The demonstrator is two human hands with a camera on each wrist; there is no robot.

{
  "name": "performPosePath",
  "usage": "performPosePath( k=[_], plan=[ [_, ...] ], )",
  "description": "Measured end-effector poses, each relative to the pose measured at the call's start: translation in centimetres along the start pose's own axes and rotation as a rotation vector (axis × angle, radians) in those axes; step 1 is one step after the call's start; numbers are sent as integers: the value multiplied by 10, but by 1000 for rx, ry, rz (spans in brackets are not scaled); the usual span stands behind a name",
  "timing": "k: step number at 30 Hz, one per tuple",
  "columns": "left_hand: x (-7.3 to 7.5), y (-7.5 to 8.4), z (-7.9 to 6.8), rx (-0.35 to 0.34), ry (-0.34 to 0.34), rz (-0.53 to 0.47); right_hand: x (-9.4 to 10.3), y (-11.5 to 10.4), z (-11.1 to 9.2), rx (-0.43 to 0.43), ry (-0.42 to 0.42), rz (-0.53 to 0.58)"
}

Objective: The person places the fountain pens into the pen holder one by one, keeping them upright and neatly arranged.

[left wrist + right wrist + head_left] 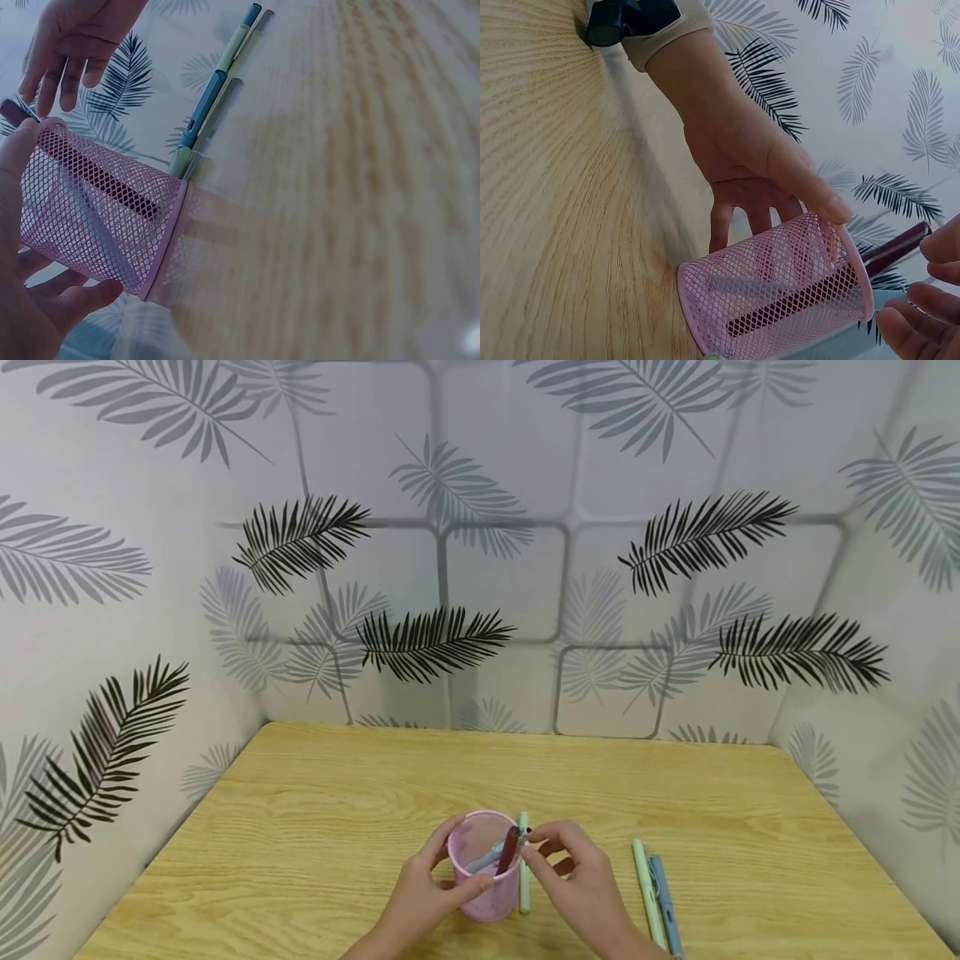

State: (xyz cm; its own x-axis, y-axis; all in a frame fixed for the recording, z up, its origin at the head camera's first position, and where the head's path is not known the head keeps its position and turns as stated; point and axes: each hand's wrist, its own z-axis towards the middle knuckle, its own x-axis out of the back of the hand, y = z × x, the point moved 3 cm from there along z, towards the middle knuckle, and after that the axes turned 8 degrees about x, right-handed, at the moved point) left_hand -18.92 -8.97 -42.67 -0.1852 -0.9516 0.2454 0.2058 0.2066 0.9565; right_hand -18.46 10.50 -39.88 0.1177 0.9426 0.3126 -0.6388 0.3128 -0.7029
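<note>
My left hand (pixel 431 881) holds the pink mesh pen cup (pixel 491 906), thumb on the near rim and fingers round its far side. Inside lean a dark red pen (pixel 507 852) and a light blue pen (pixel 486 858). The red pen's end sticks out past the rim, also seen in the right wrist view. My right hand (pixel 573 860) hovers at the cup's right rim, fingertips beside that end, thumb and forefinger apart. In the left wrist view its fingers (pixel 71 71) hang loosely. A light green pen (pixel 524 893) lies just right of the cup.
Another light green pen (pixel 648 889) and a blue pen (pixel 664 897) lie side by side on the wooden table (pixel 337 802), right of my right hand. Behind stands a wall (pixel 502 693) with a leaf pattern.
</note>
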Motion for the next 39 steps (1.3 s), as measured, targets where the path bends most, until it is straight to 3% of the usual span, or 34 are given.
performPosePath(
  k=[19,31,39],
  plan=[
    [0,0,-1,-4,-2,28,15,11,-4,-70,-18,-88],
    [0,0,-1,-6,4,30,27,16,-9,-119,-42,-76],
    [0,1,0,7,5,23,37,24,-13,-100,-39,-187]
  ],
)
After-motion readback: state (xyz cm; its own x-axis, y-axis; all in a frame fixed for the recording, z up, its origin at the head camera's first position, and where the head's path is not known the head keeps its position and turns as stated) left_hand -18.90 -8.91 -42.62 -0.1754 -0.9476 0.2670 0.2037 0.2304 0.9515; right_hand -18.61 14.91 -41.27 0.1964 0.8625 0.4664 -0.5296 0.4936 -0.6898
